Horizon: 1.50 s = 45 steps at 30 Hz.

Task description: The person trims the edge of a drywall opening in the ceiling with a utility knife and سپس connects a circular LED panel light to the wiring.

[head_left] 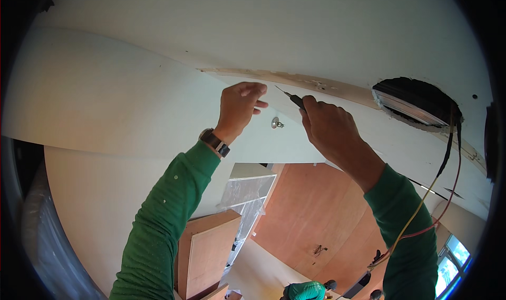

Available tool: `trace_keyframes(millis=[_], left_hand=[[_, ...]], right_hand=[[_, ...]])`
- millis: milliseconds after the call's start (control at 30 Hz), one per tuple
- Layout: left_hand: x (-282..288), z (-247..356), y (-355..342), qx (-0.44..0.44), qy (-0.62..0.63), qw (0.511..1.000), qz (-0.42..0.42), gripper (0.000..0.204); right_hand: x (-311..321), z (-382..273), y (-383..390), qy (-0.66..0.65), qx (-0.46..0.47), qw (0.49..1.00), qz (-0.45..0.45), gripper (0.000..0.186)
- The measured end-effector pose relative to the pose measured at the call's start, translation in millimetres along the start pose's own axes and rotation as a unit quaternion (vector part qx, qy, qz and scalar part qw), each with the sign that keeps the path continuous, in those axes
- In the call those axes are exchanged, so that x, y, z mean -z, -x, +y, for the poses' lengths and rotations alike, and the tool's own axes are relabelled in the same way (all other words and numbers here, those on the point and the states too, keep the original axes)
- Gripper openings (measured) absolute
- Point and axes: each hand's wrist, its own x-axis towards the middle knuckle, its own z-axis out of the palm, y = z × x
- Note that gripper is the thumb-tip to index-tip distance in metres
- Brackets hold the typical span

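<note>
Both my arms, in green sleeves, reach up toward the white ceiling. My right hand (334, 129) is closed around the dark handle of a slim pointed tool (295, 99). Its thin tip points up and left, toward my left hand (240, 105). Thumb and forefinger of that hand are pinched together, with the other fingers curled; anything between them is too small to make out. A gap separates the tool's tip from the left fingers. Just above both hands runs a long bare tan strip (295, 80) with rough, chipped edges.
Right of my hands, a ragged oval opening (416, 102) lets yellow and red wires (416, 215) hang past my right forearm. A sprinkler head (276, 123) protrudes between my hands. Below are wooden boxes (211, 252), plastic-wrapped shelving (245, 192), wood panelling (311, 215) and a person in green (305, 290).
</note>
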Motion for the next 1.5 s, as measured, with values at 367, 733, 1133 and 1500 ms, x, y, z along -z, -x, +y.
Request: trace_keyframes(millis=[367, 733, 1133, 1500], left_hand=[[14.3, 2.2, -26.8, -0.128, -0.13, 0.983, -0.003, 0.029], [26.7, 1.1, -38.8, -0.227, -0.126, 0.965, -0.045, 0.017], [45.7, -8.7, -36.9, -0.181, -0.184, 0.963, -0.074, 0.026], [19.4, 0.0, -27.5, -0.058, -0.015, 0.998, -0.036, 0.026]], right_hand=[[-23.9, -10.9, -30.3, 0.058, -0.009, 0.998, 0.012, 0.033], [-22.4, -23.2, -44.8, 0.005, -0.044, 0.999, -0.02, 0.017], [-36.2, -22.8, -38.3, -0.045, -0.04, 0.997, -0.037, 0.018], [-26.7, -6.9, -2.8, -0.075, -0.047, 0.995, -0.047, 0.018]])
